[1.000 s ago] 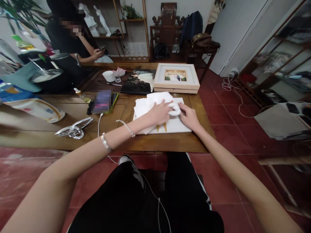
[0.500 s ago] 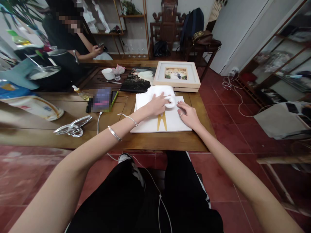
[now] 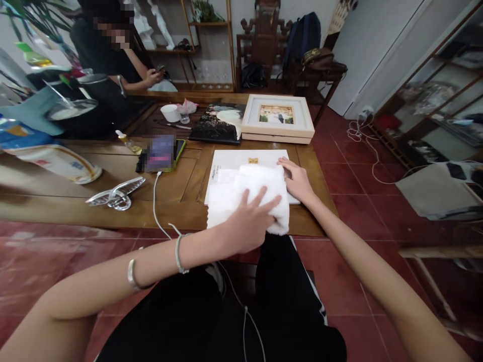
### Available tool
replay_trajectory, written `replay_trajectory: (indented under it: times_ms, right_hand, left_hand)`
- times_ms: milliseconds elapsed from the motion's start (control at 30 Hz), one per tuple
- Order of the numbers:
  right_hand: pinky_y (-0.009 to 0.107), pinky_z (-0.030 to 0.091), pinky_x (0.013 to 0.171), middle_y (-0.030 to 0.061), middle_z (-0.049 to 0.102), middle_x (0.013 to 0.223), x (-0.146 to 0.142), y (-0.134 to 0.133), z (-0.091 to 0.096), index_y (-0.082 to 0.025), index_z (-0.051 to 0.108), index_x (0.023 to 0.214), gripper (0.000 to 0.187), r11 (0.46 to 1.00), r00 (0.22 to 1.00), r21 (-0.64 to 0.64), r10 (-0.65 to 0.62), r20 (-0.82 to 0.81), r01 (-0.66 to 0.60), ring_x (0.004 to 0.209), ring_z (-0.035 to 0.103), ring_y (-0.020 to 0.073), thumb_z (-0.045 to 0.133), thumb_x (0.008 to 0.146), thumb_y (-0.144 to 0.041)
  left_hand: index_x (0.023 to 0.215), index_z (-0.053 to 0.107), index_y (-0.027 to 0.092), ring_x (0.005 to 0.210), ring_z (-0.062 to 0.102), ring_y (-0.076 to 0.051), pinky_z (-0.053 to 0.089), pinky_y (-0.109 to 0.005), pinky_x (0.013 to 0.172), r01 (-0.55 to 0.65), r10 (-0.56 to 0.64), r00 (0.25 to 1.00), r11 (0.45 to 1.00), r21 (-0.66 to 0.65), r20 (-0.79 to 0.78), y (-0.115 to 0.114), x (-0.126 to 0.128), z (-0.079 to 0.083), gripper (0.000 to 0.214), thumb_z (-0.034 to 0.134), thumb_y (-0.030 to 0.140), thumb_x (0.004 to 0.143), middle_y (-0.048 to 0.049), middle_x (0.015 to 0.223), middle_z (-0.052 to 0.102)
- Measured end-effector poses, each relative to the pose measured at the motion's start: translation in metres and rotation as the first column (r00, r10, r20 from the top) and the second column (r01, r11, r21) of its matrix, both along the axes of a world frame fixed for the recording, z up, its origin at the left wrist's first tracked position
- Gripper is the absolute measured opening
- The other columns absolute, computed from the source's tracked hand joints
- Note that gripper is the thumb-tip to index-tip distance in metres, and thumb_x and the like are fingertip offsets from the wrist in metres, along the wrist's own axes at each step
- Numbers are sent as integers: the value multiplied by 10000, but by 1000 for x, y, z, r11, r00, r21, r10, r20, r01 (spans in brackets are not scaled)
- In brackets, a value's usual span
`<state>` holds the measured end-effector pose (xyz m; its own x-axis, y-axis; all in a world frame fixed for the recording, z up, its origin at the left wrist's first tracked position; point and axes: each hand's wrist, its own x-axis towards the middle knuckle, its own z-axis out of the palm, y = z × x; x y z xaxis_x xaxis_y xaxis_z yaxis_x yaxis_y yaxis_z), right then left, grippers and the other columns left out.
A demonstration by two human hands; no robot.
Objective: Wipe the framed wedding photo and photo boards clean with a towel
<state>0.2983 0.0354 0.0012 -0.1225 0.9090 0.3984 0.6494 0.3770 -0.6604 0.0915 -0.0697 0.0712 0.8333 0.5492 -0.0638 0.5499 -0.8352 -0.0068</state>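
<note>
A folded white towel lies over the near part of a flat white board, and its front edge hangs past the board and the table's edge. My left hand holds the towel from above, with fingers spread across it and the thumb side hidden in its folds. At the board's right edge, my right hand rests with fingers stretched out, touching the board. A small gold fitting shows on the board beyond the towel, and a printed label sits at its left side.
Behind the board are a framed photo and a dark photo panel. To the left lie a clear hair claw, a phone on a cable, a dropper bottle and a white bag. Someone sits across the table.
My left hand has drawn the towel toward me, from the board's far side to its front edge. The gold fitting is uncovered, the gold A-shaped leg now covered. My right hand has stayed in place.
</note>
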Motion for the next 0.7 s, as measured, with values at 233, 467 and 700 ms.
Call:
replay_trajectory:
  times_ms: [233, 467, 700]
  right_hand:
    - [486, 352, 1143, 70, 634, 1303, -2, -1, 0, -203, 696, 1127, 361, 999, 999, -4, -38, 26, 39, 1301, 513, 256, 528, 811, -166]
    - [478, 349, 1148, 77, 626, 1312, -3, -1, 0, -195, 694, 1134, 358, 999, 998, 0, -42, 38, 42, 1307, 507, 250, 523, 820, -163]
    - [486, 351, 1143, 80, 631, 1306, -2, 0, -1, -188, 697, 1116, 358, 999, 999, 6, -35, 39, 35, 1307, 507, 256, 522, 807, -147]
  left_hand:
    - [1288, 576, 187, 1451, 174, -383, 277, -676, 1073, -179, 184, 980, 982, -69, 79, 103, -9, -7, 532, 414, 66, 796, -82, 1586, 254]
    - [1267, 587, 124, 1452, 143, -411, 245, -682, 1086, -215, 217, 974, 976, -34, 66, 100, -12, -12, 521, 386, 22, 797, -133, 1584, 238]
    - [1094, 699, 150, 1449, 152, -423, 268, -673, 1099, -39, 40, 997, 999, -18, 58, 0, -14, -8, 435, 406, 40, 792, -107, 1582, 254]
